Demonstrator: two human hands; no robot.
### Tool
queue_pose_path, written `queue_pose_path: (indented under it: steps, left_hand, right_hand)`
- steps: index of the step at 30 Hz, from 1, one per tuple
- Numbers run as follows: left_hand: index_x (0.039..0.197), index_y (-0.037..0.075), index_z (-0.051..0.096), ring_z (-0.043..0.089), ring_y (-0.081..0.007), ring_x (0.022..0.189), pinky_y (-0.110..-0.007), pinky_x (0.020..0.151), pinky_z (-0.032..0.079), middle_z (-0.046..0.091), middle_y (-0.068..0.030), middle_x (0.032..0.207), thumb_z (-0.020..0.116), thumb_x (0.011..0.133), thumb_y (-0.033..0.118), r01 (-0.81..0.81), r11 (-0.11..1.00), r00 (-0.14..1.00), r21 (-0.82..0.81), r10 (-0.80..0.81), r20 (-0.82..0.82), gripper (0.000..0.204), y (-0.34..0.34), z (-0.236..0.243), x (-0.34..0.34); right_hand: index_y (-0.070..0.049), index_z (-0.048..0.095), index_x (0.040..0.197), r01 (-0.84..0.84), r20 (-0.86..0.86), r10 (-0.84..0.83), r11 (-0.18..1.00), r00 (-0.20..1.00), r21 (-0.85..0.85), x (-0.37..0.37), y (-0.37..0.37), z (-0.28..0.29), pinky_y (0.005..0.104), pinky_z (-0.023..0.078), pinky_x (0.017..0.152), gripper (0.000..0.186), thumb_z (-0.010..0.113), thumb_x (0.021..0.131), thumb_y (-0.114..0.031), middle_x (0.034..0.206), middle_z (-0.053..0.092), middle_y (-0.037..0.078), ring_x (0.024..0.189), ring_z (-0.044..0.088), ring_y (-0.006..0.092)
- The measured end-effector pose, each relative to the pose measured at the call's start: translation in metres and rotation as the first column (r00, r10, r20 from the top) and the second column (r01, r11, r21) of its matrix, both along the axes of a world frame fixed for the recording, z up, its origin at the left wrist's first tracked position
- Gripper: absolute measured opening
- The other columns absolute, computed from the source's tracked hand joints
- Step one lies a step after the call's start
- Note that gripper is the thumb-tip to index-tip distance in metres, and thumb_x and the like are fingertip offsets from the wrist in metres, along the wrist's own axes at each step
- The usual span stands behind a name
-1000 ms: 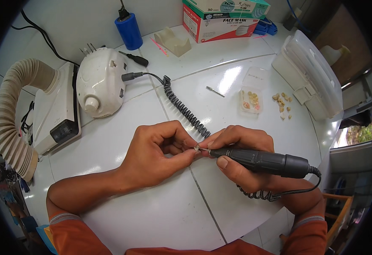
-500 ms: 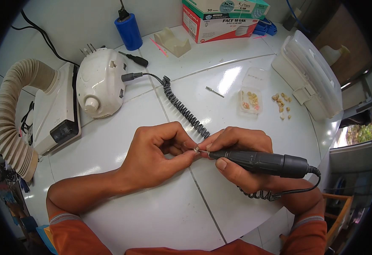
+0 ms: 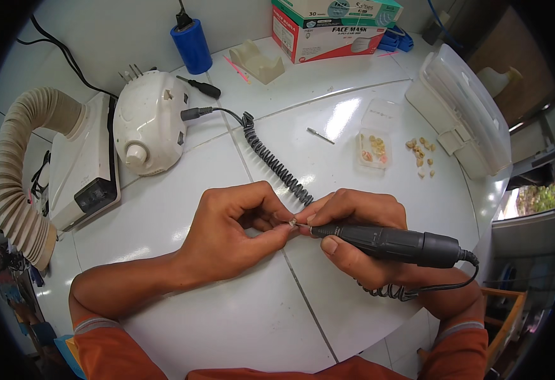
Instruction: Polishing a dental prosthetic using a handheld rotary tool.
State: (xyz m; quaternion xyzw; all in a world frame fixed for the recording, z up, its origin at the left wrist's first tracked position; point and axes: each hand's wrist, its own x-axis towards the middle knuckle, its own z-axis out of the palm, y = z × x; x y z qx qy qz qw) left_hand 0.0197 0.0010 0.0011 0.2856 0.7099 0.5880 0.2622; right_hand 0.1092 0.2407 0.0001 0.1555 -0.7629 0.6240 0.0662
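My left hand [image 3: 233,231] pinches a tiny pale piece [image 3: 293,223] between thumb and fingertips over the white table [image 3: 227,316]. My right hand [image 3: 353,234] grips a black rotary handpiece [image 3: 391,244] like a pen, and its tip touches the tiny piece. A black coiled cord [image 3: 274,161] runs from the handpiece side up to the white rounded control unit [image 3: 147,120] at the upper left.
A beige ribbed hose [image 3: 18,183] and a white box unit [image 3: 84,168] lie at the left. A small clear case [image 3: 374,142], several loose small pale pieces [image 3: 422,155], a spare bur [image 3: 320,135], a clear lidded container [image 3: 461,114], a blue cylinder [image 3: 191,44] and cardboard boxes [image 3: 331,28] stand at the back.
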Motion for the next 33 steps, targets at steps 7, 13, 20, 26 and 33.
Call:
queue_pose_path:
  steps: [7, 13, 20, 26, 33]
  left_hand:
    - [0.099, -0.003, 0.073, 0.075, -0.0096, 0.089, -0.026, 0.080, 0.062, 0.080, -0.0088, 0.097, 0.081, 0.093, -0.001, -0.003, 1.000, 0.999, -0.011, 0.003, -0.042, 0.010, 0.001, -0.002, 0.000]
    - [0.099, -0.003, 0.073, 0.075, -0.0102, 0.089, -0.026, 0.079, 0.062, 0.080, -0.0088, 0.096, 0.081, 0.093, -0.002, -0.017, 1.000, 0.998, 0.007, 0.017, -0.065, 0.010, 0.000, -0.002, 0.001]
    - [0.099, -0.003, 0.073, 0.075, -0.0103, 0.089, -0.026, 0.080, 0.062, 0.080, -0.0084, 0.096, 0.082, 0.093, -0.001, -0.009, 1.000, 0.998, -0.007, 0.009, -0.063, 0.011, 0.000, -0.003, 0.001]
    - [0.098, -0.002, 0.073, 0.075, -0.0092, 0.089, -0.026, 0.080, 0.061, 0.079, -0.0071, 0.095, 0.083, 0.093, 0.000, -0.022, 1.000, 0.998, -0.020, 0.021, -0.058, 0.012, 0.000, -0.003, 0.001]
    - [0.098, -0.002, 0.073, 0.074, -0.0082, 0.087, -0.024, 0.078, 0.059, 0.079, -0.0070, 0.096, 0.083, 0.093, 0.000, -0.031, 0.999, 0.999, -0.019, 0.031, -0.014, 0.011, 0.000, -0.002, 0.001]
  right_hand:
    - [0.005, 0.074, 0.109, 0.026, 0.041, -0.025, 0.999, 0.999, -0.029, 0.001, -0.002, 0.001, 0.0313, 0.063, 0.078, 0.021, 0.071, 0.090, -0.006, 0.104, 0.081, 0.019, 0.088, 0.080, 0.0196]
    - [0.008, 0.068, 0.112, -0.044, 0.156, 0.035, 0.997, 0.987, 0.057, 0.003, 0.004, 0.012, 0.0412, 0.062, 0.100, 0.024, 0.067, 0.096, -0.010, 0.116, 0.077, 0.026, 0.107, 0.078, 0.0280]
    - [0.007, 0.072, 0.111, -0.002, 0.047, 0.002, 1.000, 0.999, -0.002, 0.001, -0.001, 0.002, 0.0331, 0.062, 0.084, 0.023, 0.070, 0.093, -0.008, 0.106, 0.080, 0.021, 0.091, 0.078, 0.0198]
    - [0.008, 0.070, 0.113, -0.046, 0.141, 0.045, 0.999, 0.989, 0.004, 0.003, 0.004, 0.010, 0.0363, 0.061, 0.090, 0.025, 0.069, 0.095, -0.010, 0.111, 0.079, 0.024, 0.098, 0.078, 0.0229]
    - [0.007, 0.074, 0.114, -0.019, 0.076, 0.021, 1.000, 0.997, -0.017, 0.001, 0.002, 0.004, 0.0287, 0.060, 0.075, 0.025, 0.071, 0.093, -0.006, 0.101, 0.081, 0.017, 0.084, 0.076, 0.0140]
